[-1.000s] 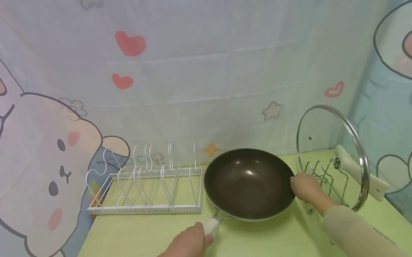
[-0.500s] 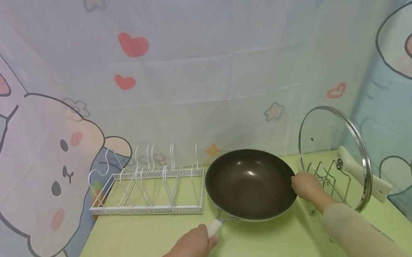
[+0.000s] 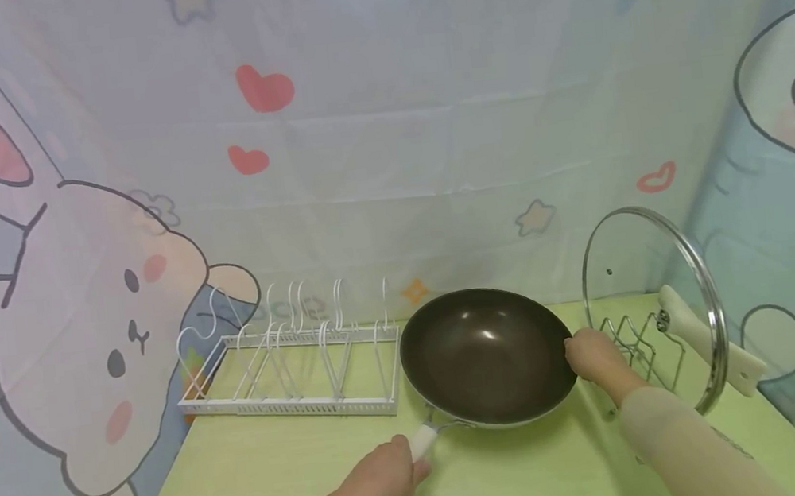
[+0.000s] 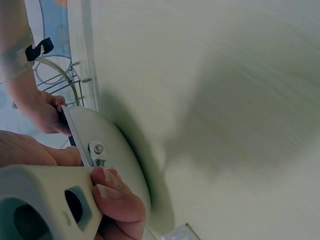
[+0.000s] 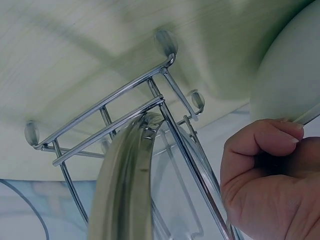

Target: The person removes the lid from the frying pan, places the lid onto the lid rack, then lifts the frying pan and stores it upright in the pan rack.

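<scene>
A dark-coated wok (image 3: 487, 359) with a pale outside is in the middle of the head view, its inside tilted toward me. My left hand (image 3: 377, 485) grips its white handle (image 3: 424, 442), whose hollow end shows large in the left wrist view. At the opposite side, my right hand (image 3: 597, 360) pinches the rim, thumb and curled fingers closed on its edge; the right wrist view shows this hand (image 5: 275, 175) against the wok's pale outer wall (image 5: 292, 65). In the left wrist view, the wok's underside (image 4: 110, 145) hangs close over the table and casts a shadow there.
A white wire rack (image 3: 298, 405) with upright loops stands left of the wok. On the right, a metal wire rack (image 5: 115, 117) holds a glass lid (image 3: 718, 329) upright, its pale handle (image 3: 712, 345) facing right. A printed cloth (image 3: 431, 149) hangs behind the green table (image 3: 260, 461).
The whole head view has drifted slightly to the right. Both hands keep their hold, and the wok stays nearly in place beside the racks.
</scene>
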### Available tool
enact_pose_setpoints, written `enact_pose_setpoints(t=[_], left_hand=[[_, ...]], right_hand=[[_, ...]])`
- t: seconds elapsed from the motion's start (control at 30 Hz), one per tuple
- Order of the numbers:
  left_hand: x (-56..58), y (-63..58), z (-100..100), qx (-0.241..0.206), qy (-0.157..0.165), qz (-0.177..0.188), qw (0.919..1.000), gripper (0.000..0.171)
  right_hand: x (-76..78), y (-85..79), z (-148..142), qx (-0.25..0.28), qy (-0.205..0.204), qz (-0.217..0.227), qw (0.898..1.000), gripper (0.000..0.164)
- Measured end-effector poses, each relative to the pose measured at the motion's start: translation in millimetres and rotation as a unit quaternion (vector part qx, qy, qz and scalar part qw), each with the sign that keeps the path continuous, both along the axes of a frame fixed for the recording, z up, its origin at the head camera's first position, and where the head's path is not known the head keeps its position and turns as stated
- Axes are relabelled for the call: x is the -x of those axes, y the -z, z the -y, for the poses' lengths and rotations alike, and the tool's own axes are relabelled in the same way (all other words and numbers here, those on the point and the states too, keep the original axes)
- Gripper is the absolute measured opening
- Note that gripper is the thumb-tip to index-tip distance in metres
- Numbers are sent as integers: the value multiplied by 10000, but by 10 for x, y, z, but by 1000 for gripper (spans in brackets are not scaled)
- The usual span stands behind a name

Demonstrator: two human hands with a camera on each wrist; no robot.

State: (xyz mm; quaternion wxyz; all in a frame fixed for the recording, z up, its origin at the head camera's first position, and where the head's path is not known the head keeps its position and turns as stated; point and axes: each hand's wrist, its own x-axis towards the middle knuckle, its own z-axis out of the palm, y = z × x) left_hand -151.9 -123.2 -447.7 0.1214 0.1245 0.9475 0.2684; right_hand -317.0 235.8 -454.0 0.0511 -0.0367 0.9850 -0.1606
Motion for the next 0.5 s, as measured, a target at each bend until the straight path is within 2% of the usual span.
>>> enact_pose_setpoints(t=[0.27,0.5], left_hand=[[10,0,-23,-98,-1,-189,9998,33],[16,23,-62,-337,-153,-64,9993,32]], right_hand=[[88,15,0,-128,-91,0,9999,53],[139,3,12,-114,-62,54,9999,52]])
